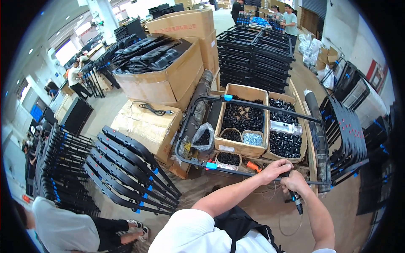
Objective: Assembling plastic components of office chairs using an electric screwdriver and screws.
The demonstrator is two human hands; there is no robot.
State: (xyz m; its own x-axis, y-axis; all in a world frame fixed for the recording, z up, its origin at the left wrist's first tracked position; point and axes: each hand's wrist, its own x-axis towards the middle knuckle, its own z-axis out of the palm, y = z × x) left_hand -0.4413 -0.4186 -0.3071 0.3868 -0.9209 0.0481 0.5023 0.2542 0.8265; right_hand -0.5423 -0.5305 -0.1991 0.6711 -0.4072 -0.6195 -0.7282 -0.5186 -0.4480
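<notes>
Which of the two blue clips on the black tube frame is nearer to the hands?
The lower blue clip, on the frame's near bar beside the left hand; the other sits on the far bar.

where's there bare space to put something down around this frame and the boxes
Bare floor lies between the stacked black frames and the tube frame; more floor sits below both hands, left hand and right hand. The boxes of black parts are full, the pallet around them crowded.

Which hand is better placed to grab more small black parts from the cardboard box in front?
Left, probably. The left hand grips the black tube frame nearest the cardboard box of small black parts, and it holds no tool. The right hand is wrapped around the power tool.
</notes>
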